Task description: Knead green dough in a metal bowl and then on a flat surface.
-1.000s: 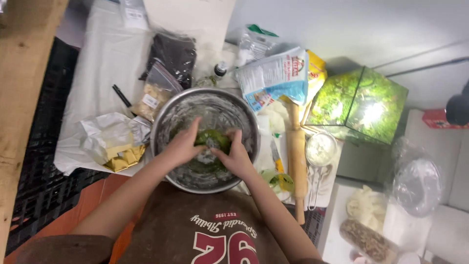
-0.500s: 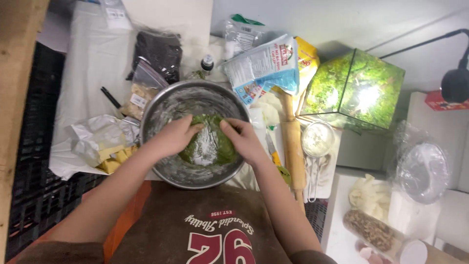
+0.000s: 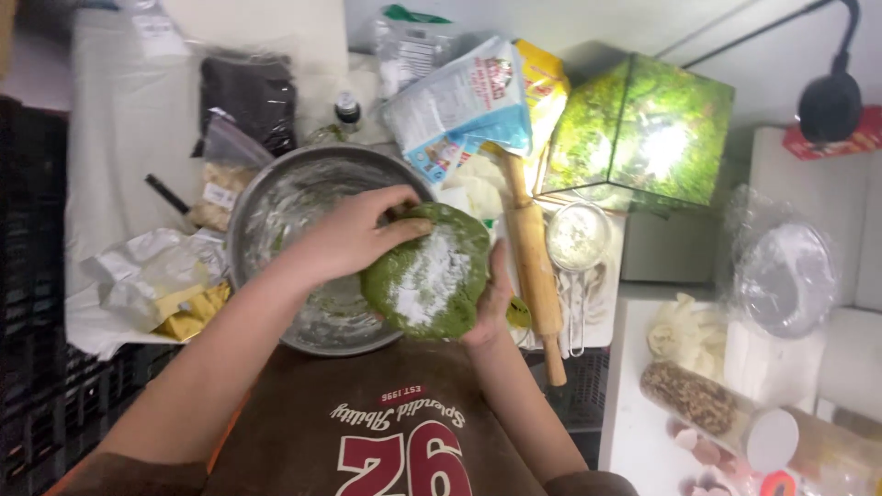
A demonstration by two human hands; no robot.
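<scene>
Two hands are wrapped round a floury green dough ball [image 3: 427,274] mid-frame: left hand [image 3: 354,234] pressed on top, right hand [image 3: 491,308] cupped underneath, over the steel bowl [image 3: 276,207].

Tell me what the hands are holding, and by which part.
Both hands hold a green dough lump dusted with flour: the left hand grips its upper left edge, the right hand supports its lower right side.

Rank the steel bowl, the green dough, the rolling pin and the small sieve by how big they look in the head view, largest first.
1. Steel bowl
2. Green dough, held up nearer the camera between the left hand and right hand, so it may look bigger than it is
3. Rolling pin, long but thin
4. Small sieve
</scene>
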